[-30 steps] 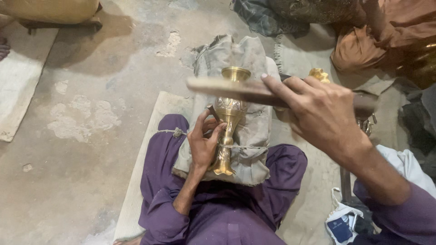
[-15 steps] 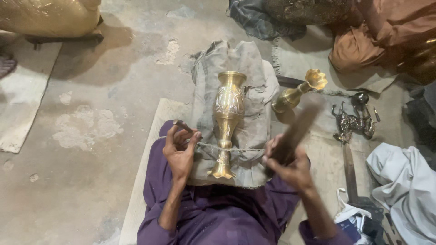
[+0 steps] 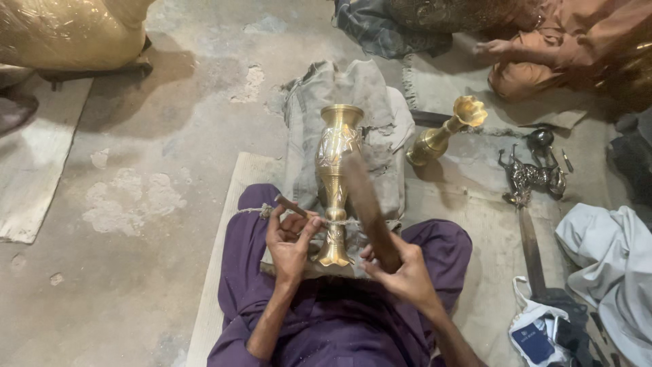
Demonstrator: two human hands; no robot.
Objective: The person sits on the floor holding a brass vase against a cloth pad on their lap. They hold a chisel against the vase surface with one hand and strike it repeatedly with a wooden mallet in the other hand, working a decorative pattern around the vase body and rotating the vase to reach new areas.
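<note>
A tall engraved brass vase [image 3: 335,177] lies on a grey cloth [image 3: 367,102] over my lap, tied down by a string near its foot. My left hand [image 3: 288,241] holds a small dark chisel [image 3: 291,205] with its tip against the vase's narrow stem. My right hand [image 3: 401,268] grips a long flat wooden mallet [image 3: 367,207], blurred, slanting over the vase's lower body. My legs in purple trousers [image 3: 244,272] frame the work.
A smaller brass vase [image 3: 445,132] lies to the right beside metal figurines [image 3: 533,173]. A long flat bar [image 3: 531,251], a small dark box [image 3: 533,343] and white cloth [image 3: 604,272] lie at right. Another person [image 3: 543,47] sits at the back right. A sack [image 3: 68,30] sits far left.
The mallet, raised high across the vase a second ago, dropped low at the right and now swings in over the vase's lower body. My left hand has set the chisel at the stem.
</note>
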